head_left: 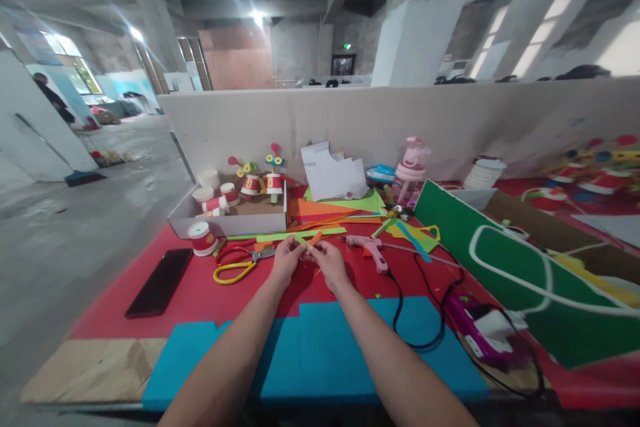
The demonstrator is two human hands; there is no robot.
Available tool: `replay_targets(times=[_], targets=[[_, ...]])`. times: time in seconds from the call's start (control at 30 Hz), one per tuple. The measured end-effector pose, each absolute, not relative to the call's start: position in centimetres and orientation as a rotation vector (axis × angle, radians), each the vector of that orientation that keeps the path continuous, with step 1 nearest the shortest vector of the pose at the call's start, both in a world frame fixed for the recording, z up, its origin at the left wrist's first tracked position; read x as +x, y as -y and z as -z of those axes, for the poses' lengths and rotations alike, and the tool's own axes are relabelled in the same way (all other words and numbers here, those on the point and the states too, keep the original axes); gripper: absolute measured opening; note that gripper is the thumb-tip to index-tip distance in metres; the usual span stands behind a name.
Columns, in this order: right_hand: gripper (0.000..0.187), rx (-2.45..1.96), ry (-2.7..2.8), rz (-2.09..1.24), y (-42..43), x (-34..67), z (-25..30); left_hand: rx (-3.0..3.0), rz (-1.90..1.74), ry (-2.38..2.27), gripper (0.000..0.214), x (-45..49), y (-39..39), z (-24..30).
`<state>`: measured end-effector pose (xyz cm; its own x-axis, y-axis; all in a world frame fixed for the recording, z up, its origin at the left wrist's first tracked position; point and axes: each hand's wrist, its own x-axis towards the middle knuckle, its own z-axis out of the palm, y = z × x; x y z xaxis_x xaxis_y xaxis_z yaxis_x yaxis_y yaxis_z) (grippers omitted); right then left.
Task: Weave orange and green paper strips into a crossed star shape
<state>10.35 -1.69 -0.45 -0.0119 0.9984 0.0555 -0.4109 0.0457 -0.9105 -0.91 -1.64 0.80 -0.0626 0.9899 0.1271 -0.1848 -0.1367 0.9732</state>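
Note:
My left hand [287, 259] and my right hand [327, 260] meet over the red table cover, fingers pinched together on a small orange paper strip [315, 238]. A long green paper strip [280, 236] lies just beyond the fingertips. Scissors with yellow and red handles [239, 263] lie to the left of my left hand. A pink glue gun [371, 249] rests to the right of my right hand, its black cord trailing toward me.
A white box [227, 220] holds red-and-white paper cups and cup figures. A black phone [160, 281] lies at left. Blue foam sheets [320, 353] cover the near edge. Coloured paper, a pink bottle [411, 170] and a green board [505, 260] lie to the right.

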Motion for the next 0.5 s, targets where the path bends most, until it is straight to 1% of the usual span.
replay_targets(times=[0.2, 0.5], targets=[[0.031, -0.829, 0.919, -1.366, 1.57, 10.35, 0.25, 1.189, -1.45, -1.041, 0.026, -0.69, 1.46, -0.66], [0.035, -0.82, 0.941, -1.344, 1.17, 10.11, 0.18, 1.393, -1.553, -1.225, 0.016, -0.58, 0.62, 0.08]])
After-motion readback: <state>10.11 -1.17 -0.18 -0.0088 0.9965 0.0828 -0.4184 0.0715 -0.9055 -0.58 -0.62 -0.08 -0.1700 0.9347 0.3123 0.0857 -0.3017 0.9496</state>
